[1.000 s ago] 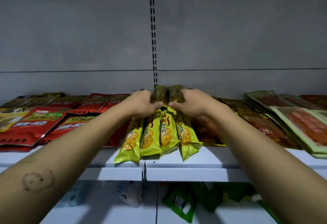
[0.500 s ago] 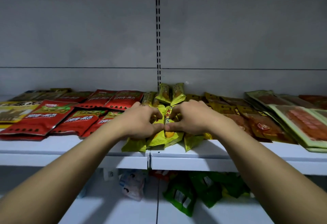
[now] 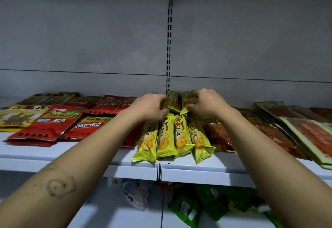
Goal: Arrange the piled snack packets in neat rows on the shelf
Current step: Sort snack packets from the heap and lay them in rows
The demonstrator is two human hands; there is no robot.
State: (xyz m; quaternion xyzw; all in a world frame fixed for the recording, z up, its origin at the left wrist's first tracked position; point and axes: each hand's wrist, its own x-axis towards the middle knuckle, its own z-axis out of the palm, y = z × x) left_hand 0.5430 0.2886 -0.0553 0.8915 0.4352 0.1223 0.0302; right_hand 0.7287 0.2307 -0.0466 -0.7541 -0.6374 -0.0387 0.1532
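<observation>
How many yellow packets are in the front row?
4, side by side at the shelf edge: leftmost packet, second packet, third packet, rightmost packet. Back packets lie behind, partly hidden by the left hand and right hand.

Dim, bluish, even light; soft focus, wide-angle bending at edges, no glare.

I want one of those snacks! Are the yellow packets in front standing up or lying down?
Lying down: the four yellow packets lie flat side by side on the shelf, ends toward its front edge.
</observation>
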